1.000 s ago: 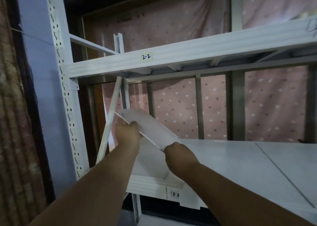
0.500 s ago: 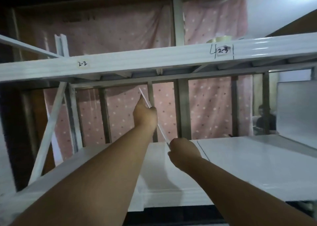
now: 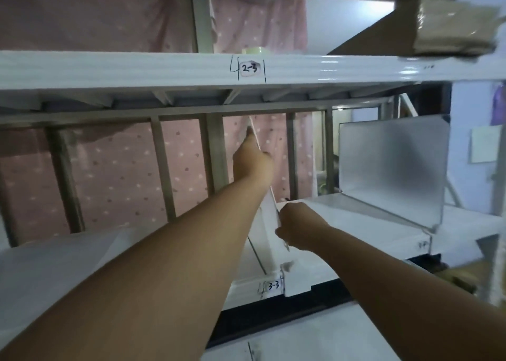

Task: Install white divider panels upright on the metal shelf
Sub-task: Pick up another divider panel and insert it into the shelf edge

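White divider panel [image 3: 267, 223] gripped by left hand [image 3: 253, 163] and right hand [image 3: 297, 230], installed divider [image 3: 391, 166] well right.

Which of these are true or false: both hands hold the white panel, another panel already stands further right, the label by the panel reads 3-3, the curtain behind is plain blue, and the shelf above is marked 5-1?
1. Both hands hold the white panel. True: the left hand is high on it, the right hand at its near edge.
2. Another panel stands upright further right. True.
3. The label on the shelf edge below the held panel reads 3-3. True.
4. The curtain behind is plain blue. False: it is pink with pale spots.
5. The upper shelf beam is marked 5-1. False: its label reads 2-3.
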A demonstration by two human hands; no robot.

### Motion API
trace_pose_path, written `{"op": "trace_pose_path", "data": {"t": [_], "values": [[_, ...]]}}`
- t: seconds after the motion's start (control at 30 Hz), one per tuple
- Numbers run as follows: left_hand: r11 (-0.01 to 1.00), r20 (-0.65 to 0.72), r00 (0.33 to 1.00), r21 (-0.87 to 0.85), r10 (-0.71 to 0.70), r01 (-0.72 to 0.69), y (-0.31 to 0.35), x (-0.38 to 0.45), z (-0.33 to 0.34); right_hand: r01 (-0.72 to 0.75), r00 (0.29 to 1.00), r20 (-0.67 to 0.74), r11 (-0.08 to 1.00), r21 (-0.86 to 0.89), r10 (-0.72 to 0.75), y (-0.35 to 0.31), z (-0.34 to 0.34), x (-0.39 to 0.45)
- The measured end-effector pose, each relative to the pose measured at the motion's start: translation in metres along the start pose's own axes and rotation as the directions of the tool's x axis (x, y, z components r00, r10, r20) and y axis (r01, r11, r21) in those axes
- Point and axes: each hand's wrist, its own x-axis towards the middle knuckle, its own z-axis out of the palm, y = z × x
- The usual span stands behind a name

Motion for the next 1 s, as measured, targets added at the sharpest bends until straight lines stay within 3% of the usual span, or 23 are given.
{"op": "trace_pose_path", "data": {"t": [0.23,0.5,0.83,1.0], "values": [[0.996,0.070,0.997,0.083,0.021,-0.027,0.017,-0.015,0.030,-0.063,0.994,0.089,0.998,0.026,0.060,0.023,-0.012,-0.013],[0.988,0.064,0.997,0.142,0.052,-0.060,0.020,-0.021,0.022,-0.031,0.994,0.110,0.995,0.098,0.020,0.020,-0.008,-0.018],[0.981,0.072,0.994,0.168,0.083,-0.094,0.017,-0.024,0.023,-0.030,0.994,0.106,0.990,0.141,0.015,0.017,0.006,-0.015],[0.984,0.028,0.998,0.165,0.058,-0.061,0.018,-0.017,0.024,-0.011,0.999,0.051,0.997,0.074,0.007,0.024,0.002,-0.012]]}}
